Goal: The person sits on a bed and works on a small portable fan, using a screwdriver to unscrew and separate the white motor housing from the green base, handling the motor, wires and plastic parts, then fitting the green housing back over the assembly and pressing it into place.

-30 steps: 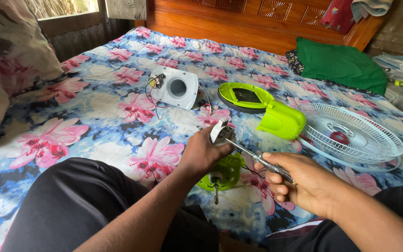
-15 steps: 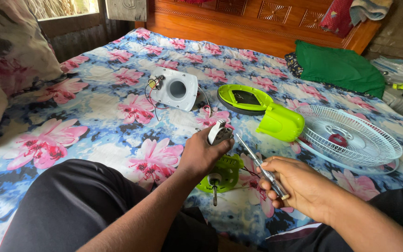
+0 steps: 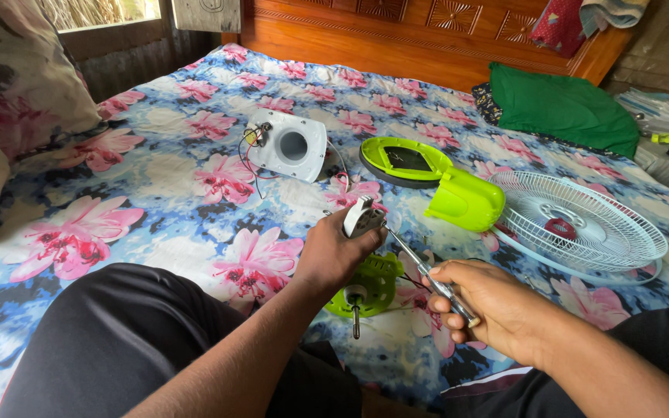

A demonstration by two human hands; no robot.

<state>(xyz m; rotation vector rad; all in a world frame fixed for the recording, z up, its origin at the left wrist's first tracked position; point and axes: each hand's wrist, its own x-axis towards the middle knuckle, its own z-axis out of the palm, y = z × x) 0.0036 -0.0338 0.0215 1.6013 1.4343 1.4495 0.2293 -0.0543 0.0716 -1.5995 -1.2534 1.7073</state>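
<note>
Fingers around round metal motor part

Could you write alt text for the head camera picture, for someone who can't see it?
Seen from above, a person sitting on a flowered bedsheet holds a small white fan part in the left hand and puts a screwdriver, gripped in the right hand, to it. Around lie a green motor housing, a white cover and a fan grille.

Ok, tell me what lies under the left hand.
Under the left hand, a lime-green plastic motor housing with a metal shaft rests on the floral bedsheet; its upper part is covered.
</note>
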